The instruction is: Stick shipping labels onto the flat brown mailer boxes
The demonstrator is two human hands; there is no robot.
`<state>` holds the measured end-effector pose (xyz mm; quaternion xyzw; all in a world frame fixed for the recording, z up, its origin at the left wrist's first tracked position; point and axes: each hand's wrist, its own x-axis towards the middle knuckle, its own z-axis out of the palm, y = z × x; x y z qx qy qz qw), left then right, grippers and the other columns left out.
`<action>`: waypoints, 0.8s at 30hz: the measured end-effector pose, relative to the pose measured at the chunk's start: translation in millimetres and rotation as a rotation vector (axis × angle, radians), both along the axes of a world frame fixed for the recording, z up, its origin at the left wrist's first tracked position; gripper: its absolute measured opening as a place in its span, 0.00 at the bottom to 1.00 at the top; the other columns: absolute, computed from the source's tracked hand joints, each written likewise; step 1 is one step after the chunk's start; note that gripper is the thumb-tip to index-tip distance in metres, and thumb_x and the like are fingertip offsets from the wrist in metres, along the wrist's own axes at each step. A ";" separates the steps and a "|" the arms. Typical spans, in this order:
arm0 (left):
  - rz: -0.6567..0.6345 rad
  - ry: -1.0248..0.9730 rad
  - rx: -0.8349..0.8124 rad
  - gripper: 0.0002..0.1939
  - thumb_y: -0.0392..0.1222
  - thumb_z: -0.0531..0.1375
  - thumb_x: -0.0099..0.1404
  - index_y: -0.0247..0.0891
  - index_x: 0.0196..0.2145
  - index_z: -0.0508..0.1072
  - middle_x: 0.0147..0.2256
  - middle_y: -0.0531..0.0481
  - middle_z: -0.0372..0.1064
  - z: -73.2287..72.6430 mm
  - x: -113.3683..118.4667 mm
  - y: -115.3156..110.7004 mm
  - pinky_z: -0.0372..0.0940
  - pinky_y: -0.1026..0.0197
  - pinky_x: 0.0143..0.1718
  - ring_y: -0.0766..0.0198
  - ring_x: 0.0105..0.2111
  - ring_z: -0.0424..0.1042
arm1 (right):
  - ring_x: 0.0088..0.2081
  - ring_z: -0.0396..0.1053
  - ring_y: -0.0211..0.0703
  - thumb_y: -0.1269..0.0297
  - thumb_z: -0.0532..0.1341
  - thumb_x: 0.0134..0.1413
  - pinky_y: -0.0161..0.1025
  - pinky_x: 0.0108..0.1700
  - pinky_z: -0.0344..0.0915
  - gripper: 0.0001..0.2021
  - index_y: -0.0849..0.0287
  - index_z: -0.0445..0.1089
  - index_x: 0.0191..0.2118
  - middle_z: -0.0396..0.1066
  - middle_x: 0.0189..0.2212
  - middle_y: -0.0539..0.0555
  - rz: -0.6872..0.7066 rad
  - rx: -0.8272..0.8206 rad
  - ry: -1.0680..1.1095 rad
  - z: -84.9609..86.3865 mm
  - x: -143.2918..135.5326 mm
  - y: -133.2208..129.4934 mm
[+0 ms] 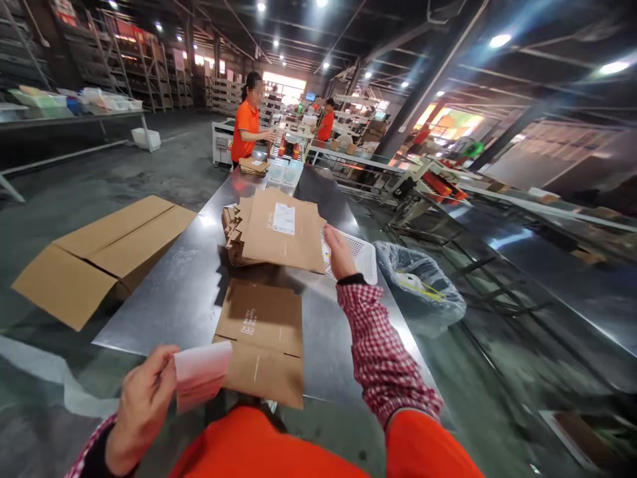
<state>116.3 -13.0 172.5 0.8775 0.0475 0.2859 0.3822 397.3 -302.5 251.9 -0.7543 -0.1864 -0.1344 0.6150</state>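
Observation:
My left hand (144, 405) is closed on a stack of paper labels (202, 375), held low at the left, beyond the table's near edge. A flattened cardboard box (261, 325) with white printing lies in front of me, its near part overhanging the table. Farther on is a pile of flattened boxes (236, 229); the top labelled box (279, 245) carries a white label (284, 218). My right hand (341, 252) is at the right edge of that top box, fingers stretched out, fingertips by the cardboard. Its thumb is not clearly visible.
A white perforated basket (365, 255) sits right of the pile on the metal table (169, 285). A plastic-lined bin (423, 285) stands at the right, a big open carton (104, 252) at the left. A co-worker (246, 126) stands beyond the table by a conveyor.

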 end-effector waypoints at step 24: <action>-0.152 0.309 -0.614 0.23 0.52 0.61 0.56 0.39 0.46 0.65 0.33 0.50 0.74 -66.2 6.4 -36.3 0.71 0.60 0.38 0.60 0.35 0.75 | 0.41 0.67 0.44 0.49 0.67 0.44 0.41 0.44 0.65 0.26 0.57 0.69 0.47 0.69 0.40 0.55 0.597 -0.027 0.358 -147.9 -191.0 90.0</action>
